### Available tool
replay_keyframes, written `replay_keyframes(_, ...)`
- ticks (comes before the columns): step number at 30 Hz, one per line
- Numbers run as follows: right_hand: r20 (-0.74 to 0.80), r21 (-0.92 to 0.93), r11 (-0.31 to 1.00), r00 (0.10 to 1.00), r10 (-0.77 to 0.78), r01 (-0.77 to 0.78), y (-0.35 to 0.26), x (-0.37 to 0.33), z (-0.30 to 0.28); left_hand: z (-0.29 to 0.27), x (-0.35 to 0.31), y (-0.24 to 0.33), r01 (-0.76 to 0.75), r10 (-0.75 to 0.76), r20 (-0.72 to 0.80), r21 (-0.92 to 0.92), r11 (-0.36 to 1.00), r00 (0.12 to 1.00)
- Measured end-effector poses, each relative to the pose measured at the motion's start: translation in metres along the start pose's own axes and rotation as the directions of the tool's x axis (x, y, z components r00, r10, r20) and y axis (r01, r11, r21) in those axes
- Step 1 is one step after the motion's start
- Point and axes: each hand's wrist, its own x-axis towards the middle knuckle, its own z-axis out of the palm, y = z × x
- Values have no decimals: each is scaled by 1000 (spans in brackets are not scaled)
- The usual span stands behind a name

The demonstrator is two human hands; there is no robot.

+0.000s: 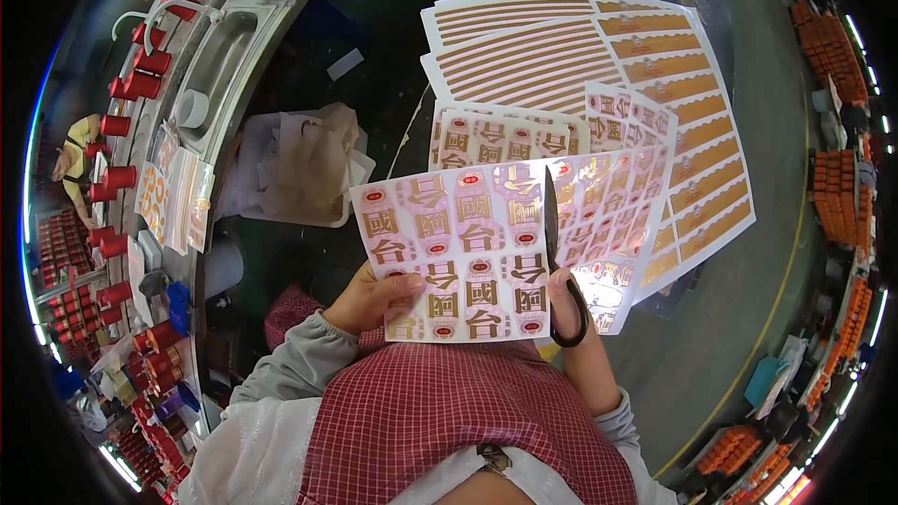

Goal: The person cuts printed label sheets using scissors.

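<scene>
My left hand (pixel 369 297) pinches the lower left edge of a printed decal sheet (pixel 449 266), its thumb on top. Gold characters and small red ovals cover the sheet in rows. Black-handled scissors (pixel 550 215) are in my right hand (pixel 569 304), with the thumb in a handle loop. Their dark blades point away from me and lie along a line across the sheet, nearly to its far edge. To the right of the blades, the sheet's other part (pixel 608 196) slants up and shines. My right fingers are partly hidden.
Beyond the sheet lie similar decal sheets (pixel 505 136) and larger gold-striped sheets (pixel 524 61). A white bin (pixel 290 196) with crumpled sheets stands left. Further left runs a bench with a metal sink (pixel 224 51), red cups (pixel 140 84) and a person in yellow (pixel 77 154). Orange goods line the right.
</scene>
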Motion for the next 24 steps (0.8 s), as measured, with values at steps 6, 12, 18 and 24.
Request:
replay_keyframes(6,-9,61,998,1000,-5,5,8,2,-9,-3,0,-3,-7,7,11,0,1000,1000)
replay_keyframes(12,92,-136,990,994,60,-47,-4,12,-21,-4,-1,-7,17,-16,-6,41,999,1000)
replay_keyframes(18,139,-60,997,989,49,-41,6,17,-21,-7,1,-9,51,-51,-5,8,999,999)
replay_keyframes(24,2,-10,999,999,47,-47,3,27,-18,-3,-3,-12,105,-101,-73,50,993,992)
